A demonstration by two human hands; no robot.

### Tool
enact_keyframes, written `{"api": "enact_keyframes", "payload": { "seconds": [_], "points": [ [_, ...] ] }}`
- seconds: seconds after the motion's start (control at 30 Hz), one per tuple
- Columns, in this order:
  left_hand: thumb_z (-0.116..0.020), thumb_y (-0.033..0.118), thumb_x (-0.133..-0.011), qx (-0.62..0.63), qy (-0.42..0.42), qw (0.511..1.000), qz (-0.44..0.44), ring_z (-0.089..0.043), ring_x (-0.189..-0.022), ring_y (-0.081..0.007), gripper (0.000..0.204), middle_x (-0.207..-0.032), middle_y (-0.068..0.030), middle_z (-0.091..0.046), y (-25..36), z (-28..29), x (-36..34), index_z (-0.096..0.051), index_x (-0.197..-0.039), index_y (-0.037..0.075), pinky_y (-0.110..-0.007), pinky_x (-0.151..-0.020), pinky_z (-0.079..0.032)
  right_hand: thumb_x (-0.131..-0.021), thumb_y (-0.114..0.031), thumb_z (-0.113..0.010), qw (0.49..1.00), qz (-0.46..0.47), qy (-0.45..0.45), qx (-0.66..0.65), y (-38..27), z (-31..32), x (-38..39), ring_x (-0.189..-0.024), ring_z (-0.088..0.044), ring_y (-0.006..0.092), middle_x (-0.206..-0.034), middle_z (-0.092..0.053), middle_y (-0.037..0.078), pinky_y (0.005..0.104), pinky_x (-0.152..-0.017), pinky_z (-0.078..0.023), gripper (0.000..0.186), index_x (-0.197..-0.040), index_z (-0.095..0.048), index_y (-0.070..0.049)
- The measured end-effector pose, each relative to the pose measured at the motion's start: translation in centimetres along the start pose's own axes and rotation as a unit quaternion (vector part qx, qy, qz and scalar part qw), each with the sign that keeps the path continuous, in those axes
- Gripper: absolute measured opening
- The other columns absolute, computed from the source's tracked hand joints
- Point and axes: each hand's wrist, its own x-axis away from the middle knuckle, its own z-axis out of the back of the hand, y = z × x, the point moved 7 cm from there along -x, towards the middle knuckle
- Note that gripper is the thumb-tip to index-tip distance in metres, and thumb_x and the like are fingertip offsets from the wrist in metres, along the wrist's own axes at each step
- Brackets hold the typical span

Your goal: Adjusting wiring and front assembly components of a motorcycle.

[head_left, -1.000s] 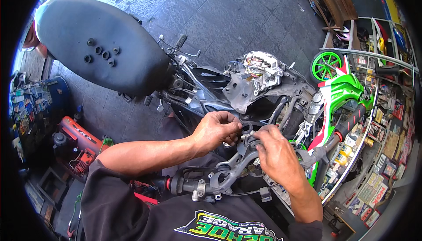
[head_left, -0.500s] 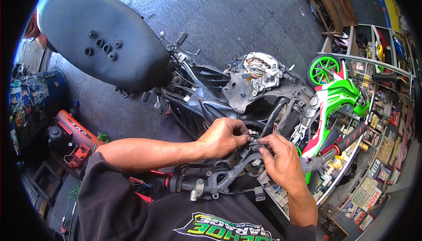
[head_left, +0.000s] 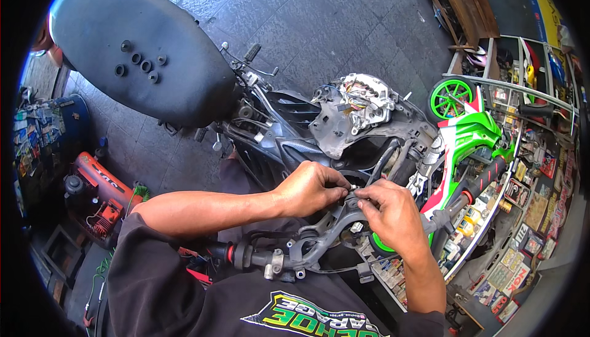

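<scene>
My left hand [head_left: 312,188] reaches in with thumb and fingertips pinched together just above the middle of a grey motorcycle handlebar [head_left: 319,250]. Facing it, my right hand [head_left: 393,209] has its fingers bent and its fingertips close to the same spot. Between the two sits a dark round mount [head_left: 351,203] on the handlebar. Whatever small piece the fingertips grip is hidden by them. Behind the hands lies the bike's bare front end, with a white headlight unit [head_left: 369,103] whose wires are exposed.
Several small black rubber parts [head_left: 145,65] lie on the long black seat [head_left: 184,48]. A red air compressor [head_left: 101,183] stands at left. To the right are a green and white small bike [head_left: 470,134] and a display case of packaged parts [head_left: 510,269].
My right hand has shifted slightly up and left, its fingertips nearer my left. The handlebar has turned a little, its right grip swinging up and away from me.
</scene>
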Motion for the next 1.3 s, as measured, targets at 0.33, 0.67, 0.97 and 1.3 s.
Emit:
{"api": "enact_keyframes", "payload": {
  "seconds": [0.33, 0.67, 0.97, 1.3],
  "points": [
    [-0.066, 0.011, -0.089, 0.019, 0.016, 1.000, -0.017, -0.065, -0.082, -0.0075, 0.018, -0.088, -0.0091, -0.073, -0.5, -0.1, 0.0, -0.070, -0.102, -0.001, -0.028, -0.074, -0.053, -0.080, -0.004, -0.068, 0.996, -0.021, -0.043, 0.071, -0.6, -0.3, -0.4, -0.083, -0.065, 0.0379, -0.094, -0.065, 0.018, 0.0446, -0.076, -0.053, 0.017, -0.096, -0.070, 0.000],
    [-0.075, 0.014, -0.084, 0.014, 0.009, 1.000, -0.004, -0.065, -0.075, -0.0096, 0.030, -0.085, -0.0119, -0.071, 0.6, -0.5, 1.0, -0.067, -0.106, -0.004, -0.028, -0.067, -0.055, -0.081, -0.003, -0.067, 0.998, -0.010, -0.063, 0.022, 0.0, -0.5, -0.7, -0.087, -0.065, 0.0362, -0.102, -0.063, 0.018, 0.0423, -0.076, -0.052, 0.030, -0.110, -0.066, 0.000],
    [-0.071, 0.017, -0.085, -0.066, 0.035, 0.995, -0.068, -0.070, -0.075, -0.0320, 0.027, -0.083, -0.0214, -0.069, 2.2, -0.2, 1.4, -0.069, -0.102, -0.003, -0.037, -0.066, -0.054, -0.081, -0.005, -0.067, 0.997, 0.019, -0.059, 0.042, 0.0, -0.7, -0.9, -0.084, -0.064, 0.0375, -0.096, -0.064, 0.017, 0.0438, -0.073, -0.052, 0.024, -0.105, -0.065, -0.002],
    [-0.020, 0.076, -0.092, 0.441, -0.009, 0.894, 0.081, -0.064, -0.099, -0.0252, 0.093, -0.120, -0.0200, -0.062, -1.0, 0.2, -0.8, -0.045, -0.137, -0.001, -0.040, -0.087, -0.051, -0.083, -0.008, -0.067, 0.999, 0.013, -0.028, 0.025, 0.0, -0.5, 0.1, -0.086, -0.064, 0.0411, -0.101, -0.063, 0.019, 0.0458, -0.075, -0.052, 0.028, -0.110, -0.062, -0.001]
  ]
}}
